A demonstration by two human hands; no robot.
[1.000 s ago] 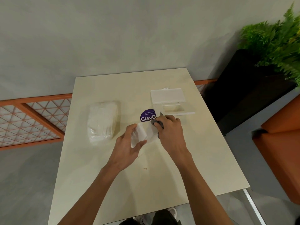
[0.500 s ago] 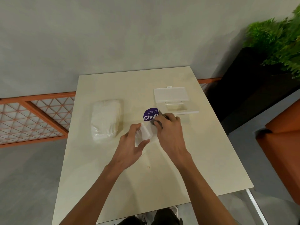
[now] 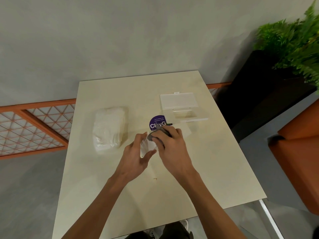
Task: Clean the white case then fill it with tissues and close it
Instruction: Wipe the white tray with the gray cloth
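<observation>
My left hand holds a small translucent white case part between thumb and fingers, just above the table's middle. My right hand grips a grey cloth and presses it onto that part's upper end. The rest of the white case lies open at the back right, with its slotted lid folded toward me. A plastic-wrapped pack of tissues lies to the left of my hands. Much of the held part is hidden by my fingers.
A round purple sticker is on the beige table, partly hidden by my right hand. A black planter with a fern stands at the right, an orange seat beside it, and an orange lattice rail at the left.
My right hand has slid the grey cloth leftward across the white part, closer to my left fingers. The left hand keeps its hold. The view has shifted slightly.
</observation>
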